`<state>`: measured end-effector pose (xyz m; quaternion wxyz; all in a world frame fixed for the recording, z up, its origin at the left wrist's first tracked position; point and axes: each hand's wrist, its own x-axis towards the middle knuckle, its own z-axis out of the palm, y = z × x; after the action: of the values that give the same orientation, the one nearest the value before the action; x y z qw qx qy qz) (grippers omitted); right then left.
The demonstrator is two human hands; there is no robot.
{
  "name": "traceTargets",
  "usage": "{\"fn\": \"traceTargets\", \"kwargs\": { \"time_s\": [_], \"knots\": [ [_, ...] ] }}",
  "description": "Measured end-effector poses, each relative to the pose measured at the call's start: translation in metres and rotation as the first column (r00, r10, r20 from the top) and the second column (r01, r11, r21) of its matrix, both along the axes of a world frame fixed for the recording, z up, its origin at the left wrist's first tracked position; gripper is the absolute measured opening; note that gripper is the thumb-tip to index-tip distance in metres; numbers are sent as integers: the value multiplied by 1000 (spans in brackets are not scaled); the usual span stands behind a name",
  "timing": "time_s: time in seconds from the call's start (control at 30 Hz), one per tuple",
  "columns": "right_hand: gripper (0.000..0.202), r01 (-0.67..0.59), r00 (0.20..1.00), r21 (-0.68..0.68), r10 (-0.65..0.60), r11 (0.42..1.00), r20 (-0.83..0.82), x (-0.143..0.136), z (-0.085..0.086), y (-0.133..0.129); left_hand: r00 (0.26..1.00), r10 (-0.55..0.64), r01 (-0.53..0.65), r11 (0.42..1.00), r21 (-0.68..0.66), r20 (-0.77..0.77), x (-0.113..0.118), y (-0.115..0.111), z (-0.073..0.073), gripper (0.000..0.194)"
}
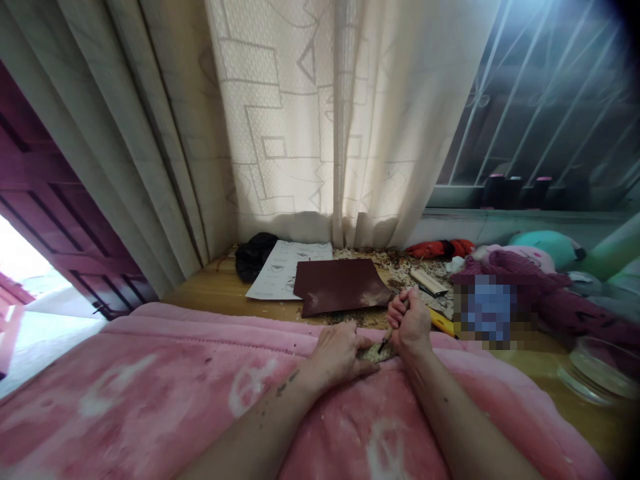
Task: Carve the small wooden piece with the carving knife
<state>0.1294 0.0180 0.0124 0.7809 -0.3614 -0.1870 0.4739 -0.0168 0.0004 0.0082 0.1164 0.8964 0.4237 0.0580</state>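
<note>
My left hand is closed around the edge of a pale, rough carved piece, apparently wood, which lies against the pink blanket. My right hand is wrapped in a fist around a slim carving tool. Its handle is mostly hidden by the fingers, and its dark tip points down at the carved piece; I cannot tell whether it touches. Just beyond both hands is a dark brown sheet with pale dust on it.
Shavings litter the wooden table. Around them are a printed white sheet, a black bag, a light wooden block, a yellow-handled tool, a red-orange cloth item and a clear round container. Curtains hang behind.
</note>
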Motion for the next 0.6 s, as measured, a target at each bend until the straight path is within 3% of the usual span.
{"fn": "traceTargets", "kwargs": {
  "time_s": [0.33, 0.47, 0.6],
  "knots": [
    [44, 36, 997, 1, -36, 999, 72, -4, 0, 2, 999, -40, 40, 999, 7, -11, -1, 4, 0, 42],
    [41, 93, 991, 3, -93, 996, 100, -7, -4, 4, 994, -109, 109, 994, 23, -5, -2, 8, -3, 39],
    [39, 177, 968, -14, -171, 984, 185, -11, -8, 7, 995, -102, 102, 995, -8, 5, -1, 9, -3, 37]
  ]
}}
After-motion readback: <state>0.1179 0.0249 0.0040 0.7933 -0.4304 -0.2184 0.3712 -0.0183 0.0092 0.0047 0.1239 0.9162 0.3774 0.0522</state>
